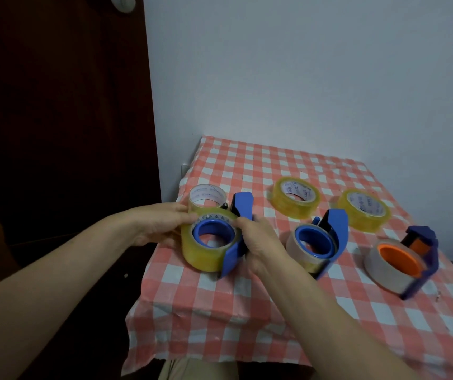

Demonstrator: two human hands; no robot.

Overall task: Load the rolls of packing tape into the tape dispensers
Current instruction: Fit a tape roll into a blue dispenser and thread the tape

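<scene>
Head view: both hands, left hand (162, 224) and right hand (258, 241), grasp the yellow roll (200, 255) on the near-left blue dispenser (235, 255); press it squarely home.

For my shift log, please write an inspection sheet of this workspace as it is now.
Surface: table under a red-white checked cloth, wrinkled at the front.
Job's things: three dispensers, each with a roll on it: left dispenser, middle dispenser, right dispenser. Three loose rolls: clear roll, two yellow rolls.
Clutter: nothing seen.
Grips: left hand and right hand both on the left dispenser and its roll.
Cables: nothing seen.
Surroundings: pale wall, dark door.
</scene>
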